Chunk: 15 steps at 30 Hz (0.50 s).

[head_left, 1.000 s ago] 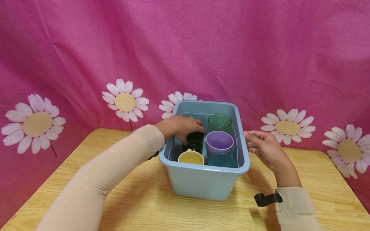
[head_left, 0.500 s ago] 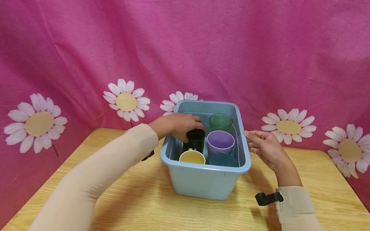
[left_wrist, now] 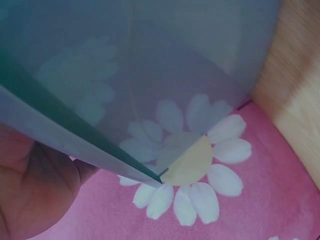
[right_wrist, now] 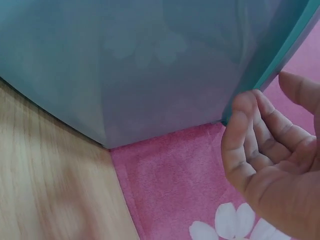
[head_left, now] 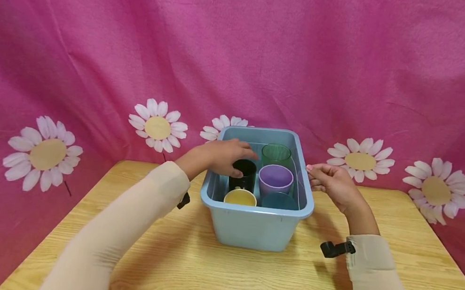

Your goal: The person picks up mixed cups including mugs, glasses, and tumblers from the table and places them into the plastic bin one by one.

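A blue-grey plastic tub [head_left: 255, 230] stands in the middle of the table with several cups in it. My left hand [head_left: 228, 156] reaches over its left rim, fingers loosely bent above a black cup [head_left: 245, 182] and thumb right at that cup's rim. In the left wrist view only part of the palm [left_wrist: 37, 187] shows behind the tub's edge; the fingertips are hidden. At the right rim, my right hand [head_left: 334, 184] pinches the edge, thumb above and fingers curled beneath it, as the right wrist view shows.
Beside the black cup are a purple cup [head_left: 276, 178], a green ribbed glass [head_left: 276, 154], a yellow cup [head_left: 240, 198] with a handle and a dark teal cup [head_left: 279, 202]. The wooden table [head_left: 252, 279] ends at a pink daisy-print cloth [head_left: 289, 51] behind.
My left hand has loosened from the black cup and risen slightly, its forearm drawing back to the left. The right hand stays at the rim, and the cups keep their places.
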Each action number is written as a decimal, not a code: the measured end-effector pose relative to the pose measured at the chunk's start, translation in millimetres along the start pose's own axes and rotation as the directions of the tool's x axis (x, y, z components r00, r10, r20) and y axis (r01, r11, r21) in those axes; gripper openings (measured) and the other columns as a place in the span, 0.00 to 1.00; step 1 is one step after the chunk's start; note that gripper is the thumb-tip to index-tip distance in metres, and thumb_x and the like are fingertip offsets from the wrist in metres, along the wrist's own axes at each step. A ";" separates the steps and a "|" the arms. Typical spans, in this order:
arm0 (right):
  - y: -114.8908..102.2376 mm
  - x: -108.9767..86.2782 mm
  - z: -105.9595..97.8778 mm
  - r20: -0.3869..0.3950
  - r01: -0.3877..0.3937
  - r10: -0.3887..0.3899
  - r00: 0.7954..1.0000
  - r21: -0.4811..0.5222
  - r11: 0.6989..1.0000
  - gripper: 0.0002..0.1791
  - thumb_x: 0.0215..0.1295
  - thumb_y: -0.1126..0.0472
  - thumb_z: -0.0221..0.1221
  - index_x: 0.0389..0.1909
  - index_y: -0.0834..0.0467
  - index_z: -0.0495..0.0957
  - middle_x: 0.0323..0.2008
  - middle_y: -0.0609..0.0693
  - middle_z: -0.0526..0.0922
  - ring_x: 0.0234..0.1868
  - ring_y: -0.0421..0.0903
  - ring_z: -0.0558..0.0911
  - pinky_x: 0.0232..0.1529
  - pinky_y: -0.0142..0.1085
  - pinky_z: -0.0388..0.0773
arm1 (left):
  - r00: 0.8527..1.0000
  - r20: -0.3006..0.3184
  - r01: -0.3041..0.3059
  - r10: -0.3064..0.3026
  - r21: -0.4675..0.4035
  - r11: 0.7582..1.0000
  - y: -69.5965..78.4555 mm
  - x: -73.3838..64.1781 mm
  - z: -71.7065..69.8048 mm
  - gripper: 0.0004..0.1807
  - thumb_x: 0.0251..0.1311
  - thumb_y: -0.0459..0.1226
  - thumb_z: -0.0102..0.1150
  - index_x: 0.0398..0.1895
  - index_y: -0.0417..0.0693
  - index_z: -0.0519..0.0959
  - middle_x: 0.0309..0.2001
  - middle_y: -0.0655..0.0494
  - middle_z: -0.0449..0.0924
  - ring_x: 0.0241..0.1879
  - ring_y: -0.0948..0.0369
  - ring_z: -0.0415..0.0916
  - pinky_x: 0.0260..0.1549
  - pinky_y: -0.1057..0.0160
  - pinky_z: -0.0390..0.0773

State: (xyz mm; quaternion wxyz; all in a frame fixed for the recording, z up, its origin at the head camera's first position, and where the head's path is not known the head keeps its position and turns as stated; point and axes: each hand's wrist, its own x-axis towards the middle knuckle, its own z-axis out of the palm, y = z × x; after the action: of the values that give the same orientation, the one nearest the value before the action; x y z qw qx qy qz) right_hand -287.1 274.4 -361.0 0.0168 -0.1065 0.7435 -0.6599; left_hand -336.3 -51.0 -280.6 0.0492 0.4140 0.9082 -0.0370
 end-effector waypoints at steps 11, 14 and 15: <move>-6.7 2.4 -1.0 -0.059 0.030 -0.047 0.997 -0.266 0.963 0.28 0.76 0.49 0.57 0.59 0.72 0.76 0.36 0.47 0.86 0.35 0.40 0.85 0.42 0.35 0.85 | 0.979 -0.203 -0.052 0.003 -0.238 0.970 -12.1 -18.6 1.6 0.32 0.67 0.47 0.64 0.74 0.54 0.71 0.69 0.51 0.70 0.69 0.53 0.64 0.69 0.49 0.67; -11.6 3.0 0.0 -0.064 0.052 -0.080 0.995 -0.357 0.933 0.28 0.76 0.47 0.56 0.60 0.69 0.77 0.41 0.56 0.85 0.38 0.44 0.86 0.42 0.36 0.85 | 0.970 -0.240 -0.031 -0.043 -0.295 0.955 -16.2 -24.4 7.6 0.33 0.67 0.48 0.63 0.74 0.54 0.70 0.70 0.52 0.70 0.70 0.54 0.63 0.69 0.48 0.67; -13.6 2.9 0.3 -0.066 0.061 -0.094 0.993 -0.387 0.920 0.29 0.77 0.47 0.55 0.60 0.69 0.77 0.43 0.59 0.85 0.40 0.47 0.86 0.43 0.37 0.85 | 0.966 -0.251 -0.022 -0.059 -0.308 0.951 -17.0 -26.0 9.9 0.33 0.67 0.48 0.63 0.74 0.54 0.70 0.70 0.52 0.70 0.70 0.54 0.63 0.69 0.48 0.67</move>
State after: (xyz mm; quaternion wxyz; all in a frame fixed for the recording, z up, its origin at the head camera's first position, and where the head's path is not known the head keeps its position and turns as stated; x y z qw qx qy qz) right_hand -288.0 272.2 -347.3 -0.0613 -0.1095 0.8536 -0.5056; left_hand -331.6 -82.6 -286.8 -0.0055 0.3938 0.9053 0.1589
